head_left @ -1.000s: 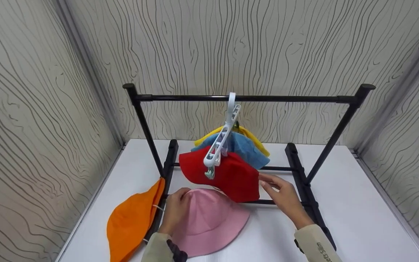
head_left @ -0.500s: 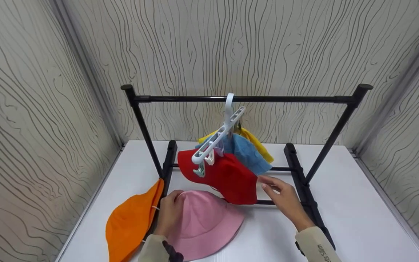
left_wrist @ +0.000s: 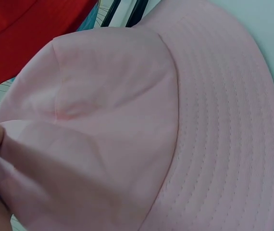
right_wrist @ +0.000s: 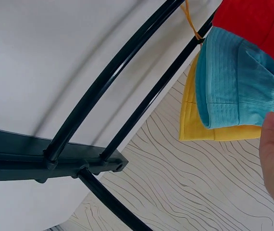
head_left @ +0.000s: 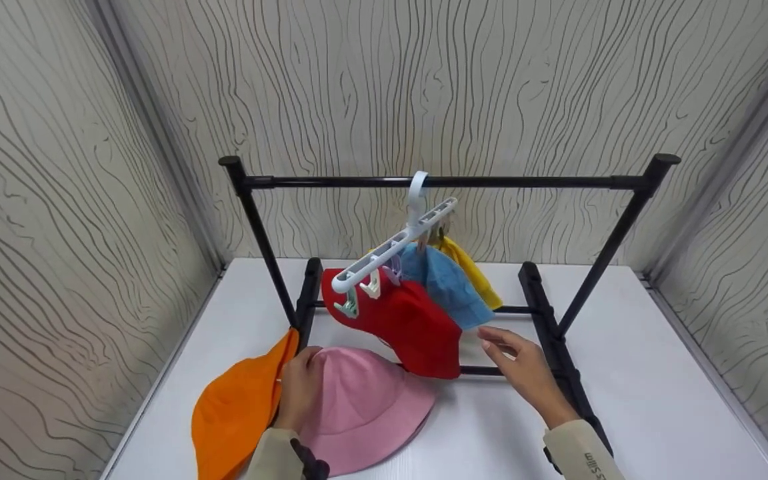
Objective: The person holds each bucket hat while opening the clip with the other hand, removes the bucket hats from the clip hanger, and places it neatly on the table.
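The left hand [head_left: 301,387] pinches the crown of the pink hat [head_left: 364,413] on its 10 o'clock side; in the left wrist view the cloth creases away from the grip. That hat is at 6 o'clock in the head view, low over the white counter [head_left: 657,373]; whether its brim rests there I cannot tell. The right hand [head_left: 521,363], between 4 and 5 o'clock, has loosely bent fingers and holds nothing. Its fingertips are just beside the lower edge of the blue hat [head_left: 451,283]; contact is unclear.

The white hanger [head_left: 412,233] hooks over the top rail of the black rack [head_left: 331,181], its bar slanting from 8 o'clock to 2 o'clock. Below it hang 3 hats: the red hat [head_left: 417,327] nearest, then the blue hat, then the yellow hat [head_left: 477,277] behind. The orange hat [head_left: 234,407] is at 7 o'clock, beside the rack's foot.

The step in hand, I judge, is readying the pink hat for the hanger, with 3 hats already up. The next move would call for lifting its crown toward the hanger's 8 o'clock end, where the mint clip [head_left: 347,305] and cream clip [head_left: 371,285] seem to hold nothing. The right hand would need to steady the bar and work 1 clip, clear of the red hat.
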{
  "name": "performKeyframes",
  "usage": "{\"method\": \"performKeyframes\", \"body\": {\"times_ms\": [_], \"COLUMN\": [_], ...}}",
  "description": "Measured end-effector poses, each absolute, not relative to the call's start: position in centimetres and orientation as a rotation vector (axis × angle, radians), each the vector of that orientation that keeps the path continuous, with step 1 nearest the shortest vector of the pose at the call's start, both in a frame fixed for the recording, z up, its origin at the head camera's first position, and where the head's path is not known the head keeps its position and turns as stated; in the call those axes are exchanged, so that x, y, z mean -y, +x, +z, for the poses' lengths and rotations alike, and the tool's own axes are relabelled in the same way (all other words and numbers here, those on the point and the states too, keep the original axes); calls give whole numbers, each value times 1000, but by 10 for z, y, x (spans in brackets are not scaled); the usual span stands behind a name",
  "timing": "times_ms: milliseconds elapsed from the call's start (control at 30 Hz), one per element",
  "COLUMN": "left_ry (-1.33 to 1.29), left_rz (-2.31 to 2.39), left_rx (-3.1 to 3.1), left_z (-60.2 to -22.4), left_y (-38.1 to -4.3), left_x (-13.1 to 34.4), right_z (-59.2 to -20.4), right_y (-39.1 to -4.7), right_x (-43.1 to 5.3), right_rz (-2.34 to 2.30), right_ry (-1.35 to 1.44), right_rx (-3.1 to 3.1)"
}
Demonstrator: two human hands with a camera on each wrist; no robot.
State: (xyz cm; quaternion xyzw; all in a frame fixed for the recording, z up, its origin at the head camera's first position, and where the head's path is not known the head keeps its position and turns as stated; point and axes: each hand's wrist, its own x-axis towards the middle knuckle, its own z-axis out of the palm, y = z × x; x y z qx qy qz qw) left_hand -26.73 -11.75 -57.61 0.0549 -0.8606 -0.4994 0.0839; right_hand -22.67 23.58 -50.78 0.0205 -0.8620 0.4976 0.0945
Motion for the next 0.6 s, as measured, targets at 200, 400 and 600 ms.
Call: {"method": "performKeyframes", "body": {"times_ms": [200,400,600], "left_ry": [158,129,146], "left_rz": [-1501,-1386,-1427], "left_rx": [2533,2496,2514], "left_z": [-580,-583,-584], "left_y": [-270,-268,-268], "left_x": [121,122,123], "right_z": [-509,-510,-511], "right_y": [-225,-223,-222], "right_x": [-236,-236,-237], "right_rz": [1449,1479,1494], "right_ry": [48,45,30], "right_rx": [2566,2555,2578]}}
